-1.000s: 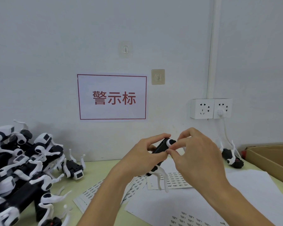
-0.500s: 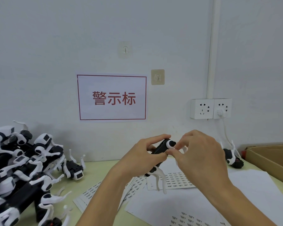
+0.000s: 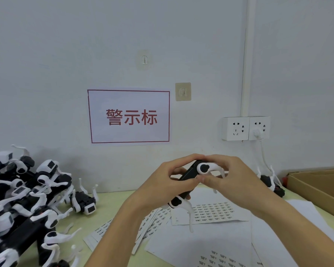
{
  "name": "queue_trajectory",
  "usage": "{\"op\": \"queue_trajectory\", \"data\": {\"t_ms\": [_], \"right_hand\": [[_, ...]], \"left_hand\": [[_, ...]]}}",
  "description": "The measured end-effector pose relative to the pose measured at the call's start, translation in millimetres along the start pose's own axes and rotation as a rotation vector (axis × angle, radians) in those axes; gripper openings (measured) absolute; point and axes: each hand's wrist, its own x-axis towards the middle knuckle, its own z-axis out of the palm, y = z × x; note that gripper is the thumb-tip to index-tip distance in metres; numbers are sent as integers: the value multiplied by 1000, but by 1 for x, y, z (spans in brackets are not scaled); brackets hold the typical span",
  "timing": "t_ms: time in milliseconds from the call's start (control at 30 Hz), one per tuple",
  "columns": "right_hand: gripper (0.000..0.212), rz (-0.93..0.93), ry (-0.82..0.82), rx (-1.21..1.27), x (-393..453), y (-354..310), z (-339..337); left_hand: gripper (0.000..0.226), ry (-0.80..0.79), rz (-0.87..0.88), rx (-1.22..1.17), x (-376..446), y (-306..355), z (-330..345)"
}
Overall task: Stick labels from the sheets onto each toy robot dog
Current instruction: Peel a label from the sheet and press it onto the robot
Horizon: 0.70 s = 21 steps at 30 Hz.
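Toy robot dog (image 3: 189, 175) is held up off the surface between both hands, so nothing has to be reached for: it sits right in the grasp, its black body running on a slant from low near the left palm up and away to the right. A lower white leg (image 3: 189, 212) dangles beneath the left hand, and an upper white leg joint (image 3: 203, 168) shows in the gap between the two hands. Left hand (image 3: 158, 187) wraps the body, fingers curled over its top and thumb under, carrying most of the weight. Right hand (image 3: 229, 182) closes on the upper end, thumb tip pressed against the body just under that joint, forefinger arched over it; whether a label lies under the thumb cannot be told. My guess is that a label is being pressed down on that upper end, and the right hand, nearer to it, is the one to finish the pressing.

Below the hands, label sheets (image 3: 213, 211) lie spread on the surface (image 3: 112, 201). Off past the left forearm a heap of other robot dogs (image 3: 25, 199) is piled. Beyond the right wrist another dog (image 3: 268, 180) lies near a cardboard box (image 3: 316, 187). Farthest, on the wall behind, hang a red-lettered sign (image 3: 129, 116) and wall sockets (image 3: 246, 128)
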Motion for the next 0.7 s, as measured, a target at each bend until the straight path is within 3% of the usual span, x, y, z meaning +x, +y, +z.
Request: {"op": "queue_trajectory", "data": {"t_ms": [133, 300, 500, 700], "right_hand": [[27, -16, -61, 26, 1, 1, -5], [42, -26, -187, 19, 1, 0, -10], [19, -58, -182, 103, 2, 2, -1], [15, 37, -129, 182, 3, 5, 4]], "left_hand": [[45, -24, -33, -26, 0, -6, -2], [44, 6, -48, -43, -1, -8, -8], [43, 3, -7, 58, -3, -4, -7], [67, -13, -66, 29, 0, -9, -3]]}}
